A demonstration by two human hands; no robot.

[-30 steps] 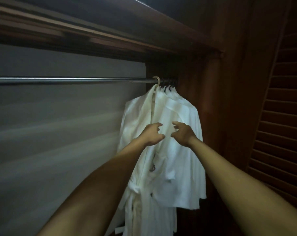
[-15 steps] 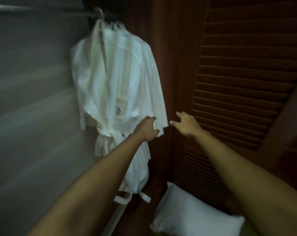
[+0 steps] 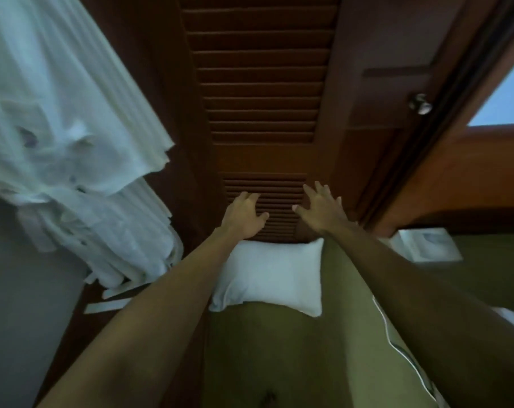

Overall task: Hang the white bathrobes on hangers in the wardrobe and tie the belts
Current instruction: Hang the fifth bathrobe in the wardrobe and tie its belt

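Reaching left hand (image 3: 244, 214), right hand (image 3: 320, 209) outstretched

Olive-green bed (image 3: 273, 354) filled the lower frame, white pillow (image 3: 272, 278) lay on it at centre, white cable (image 3: 397, 351) trailed at four o'clock

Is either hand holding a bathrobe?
No, the left hand and right hand are spread open by the slatted door, away from the bathrobes.

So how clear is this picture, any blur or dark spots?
Head view: dim and bluish overall; the bathrobes are smeared by motion blur, both hands are slightly soft, wide-angle bending skews the louvred door, and bright daylight shows at the right edge.
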